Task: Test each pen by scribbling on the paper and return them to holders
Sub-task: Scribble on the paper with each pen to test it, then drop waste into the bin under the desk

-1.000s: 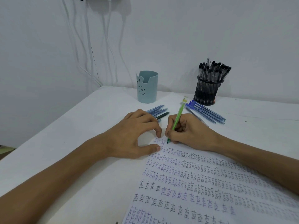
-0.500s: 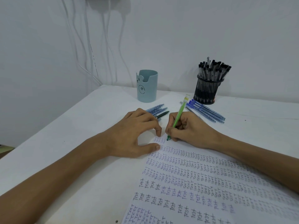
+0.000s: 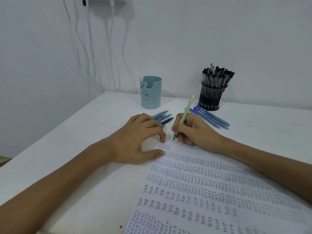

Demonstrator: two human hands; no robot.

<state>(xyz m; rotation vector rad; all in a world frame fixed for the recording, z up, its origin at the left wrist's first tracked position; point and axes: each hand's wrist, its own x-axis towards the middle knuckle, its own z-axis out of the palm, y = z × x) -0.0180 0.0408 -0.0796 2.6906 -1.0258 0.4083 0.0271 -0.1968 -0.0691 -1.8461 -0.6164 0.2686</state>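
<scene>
Rows of "Test" are covering the white paper sheet (image 3: 211,191), so much testing is looking done. Yet loose blue pens (image 3: 213,118) at one o'clock of the hands and a smaller pen cluster (image 3: 163,116) at eleven are lying on the white bench (image 3: 67,141), outside the holders. The right hand (image 3: 195,130) fingers are grasping a slim light-green plastic pen (image 3: 185,114), its tip at the sheet's top. The left hand (image 3: 135,141), released, is steadying the sheet.
</scene>
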